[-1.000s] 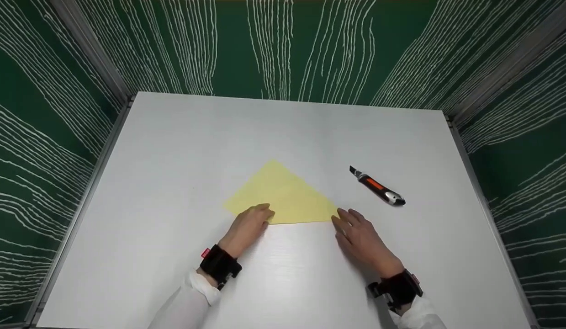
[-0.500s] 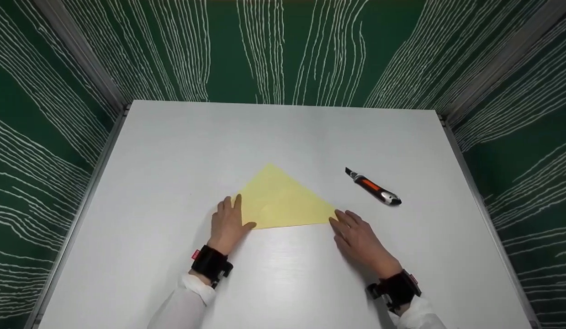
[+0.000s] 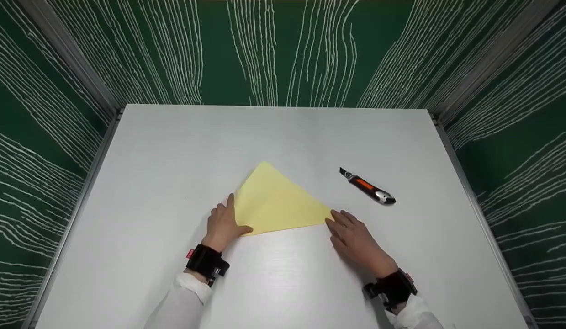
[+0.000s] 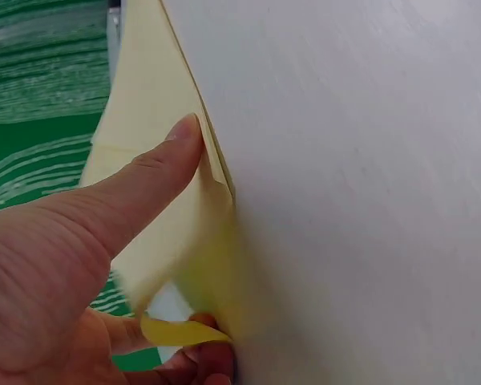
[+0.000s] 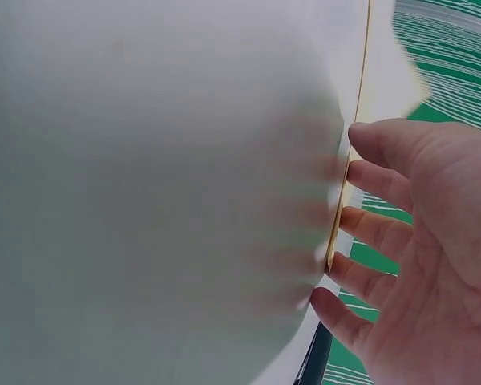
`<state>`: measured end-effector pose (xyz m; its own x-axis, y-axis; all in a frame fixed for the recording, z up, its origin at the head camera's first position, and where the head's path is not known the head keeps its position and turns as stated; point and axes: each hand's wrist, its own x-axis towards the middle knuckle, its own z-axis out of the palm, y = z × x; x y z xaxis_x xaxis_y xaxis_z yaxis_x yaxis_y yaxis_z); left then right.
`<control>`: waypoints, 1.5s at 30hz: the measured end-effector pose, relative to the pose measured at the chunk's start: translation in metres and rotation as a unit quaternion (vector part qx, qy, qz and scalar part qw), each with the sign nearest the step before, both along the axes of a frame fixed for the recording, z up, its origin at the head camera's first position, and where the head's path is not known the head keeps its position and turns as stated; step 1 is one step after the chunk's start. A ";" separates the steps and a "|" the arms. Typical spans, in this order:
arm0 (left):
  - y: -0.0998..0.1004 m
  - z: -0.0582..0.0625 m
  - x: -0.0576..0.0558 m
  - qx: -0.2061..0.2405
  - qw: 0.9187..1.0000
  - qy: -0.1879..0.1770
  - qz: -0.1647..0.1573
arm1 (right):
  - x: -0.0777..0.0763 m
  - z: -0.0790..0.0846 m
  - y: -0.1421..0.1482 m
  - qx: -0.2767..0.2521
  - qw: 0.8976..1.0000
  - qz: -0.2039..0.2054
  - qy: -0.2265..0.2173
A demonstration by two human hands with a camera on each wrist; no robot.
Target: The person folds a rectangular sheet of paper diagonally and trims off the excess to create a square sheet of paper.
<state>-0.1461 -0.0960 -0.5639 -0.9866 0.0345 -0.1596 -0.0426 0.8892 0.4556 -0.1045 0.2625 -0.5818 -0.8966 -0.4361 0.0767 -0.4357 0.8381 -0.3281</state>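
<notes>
A yellow paper triangle (image 3: 278,201) lies at the middle of the table, apex away from me. My left hand (image 3: 221,228) grips its left corner, thumb on the long near edge and fingers along the left edge. In the left wrist view the thumb (image 4: 148,168) lies across the paper (image 4: 140,64), which bends up into a curl (image 4: 176,330) by the other fingertips; the corner itself is hidden in the head view. The outstretched fingers of my right hand (image 3: 356,237) rest at the right corner. In the right wrist view that hand (image 5: 441,224) has its fingertips along the paper's edge.
A utility knife (image 3: 367,185) with a black and orange handle lies right of the paper, its black blade out and pointing away to the left. The white table (image 3: 283,132) is enclosed by green walls (image 3: 223,55) with white streaks and grey metal posts.
My left hand has moved left from the near edge to the left corner and now grips it. The paper's left end has swung toward me. The right hand stays at its corner.
</notes>
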 end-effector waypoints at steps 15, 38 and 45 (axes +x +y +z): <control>0.003 -0.005 -0.002 0.108 0.993 -0.032 -0.043 | 0.002 0.001 0.002 -0.003 1.000 -0.008 -0.015; 0.014 0.000 0.000 0.220 0.974 0.041 -0.029 | -0.014 0.025 -0.021 -0.136 0.987 -0.081 -0.008; 0.020 0.002 0.004 0.240 0.968 0.045 -0.051 | -0.028 0.033 -0.032 -0.206 0.974 -0.092 0.005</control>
<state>-0.1419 -0.0762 -0.5623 -0.9833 0.1815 -0.0142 0.0936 0.5709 0.8157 -0.1325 0.2303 -0.5484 -0.9547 -0.1991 0.2210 -0.2964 0.6998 -0.6500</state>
